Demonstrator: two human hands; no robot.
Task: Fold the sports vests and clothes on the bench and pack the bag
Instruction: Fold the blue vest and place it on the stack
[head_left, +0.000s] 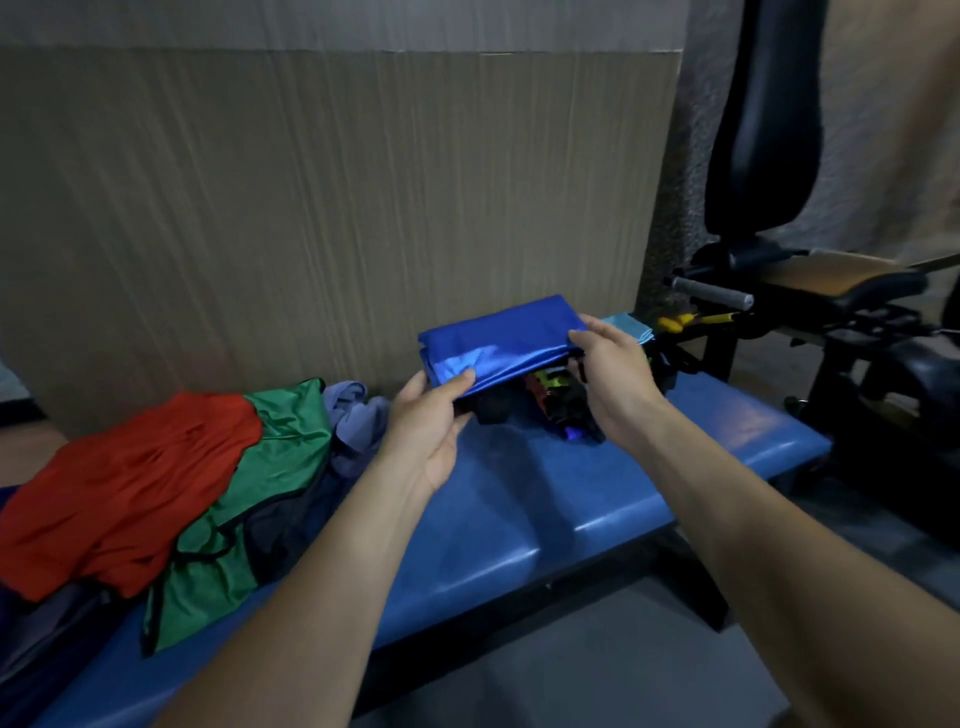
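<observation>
Head view: your left hand (434, 415) and right hand (610, 371) each pinch an end of the folded blue vest (498, 338), held just above the dark bag (550, 410). Keep the fold flat and lower it level. Red vest (130, 483) and green vest (249, 499) lie unfolded on the blue padded surface (545, 499), gym equipment (769, 156) to the right.

One folded blue vest (498, 338) is pinched between the fingers (460, 378) of two hands, the left hand (426, 431) and the right hand (613, 374). One dark bag (545, 410) is seen just below those fingers. Left of them, one red garment (130, 483), one green vest (249, 509) and one grey garment (358, 421) are counted on one blue bench (519, 509). One light-blue folded cloth (631, 326) is seen just beyond the right fingers.
</observation>
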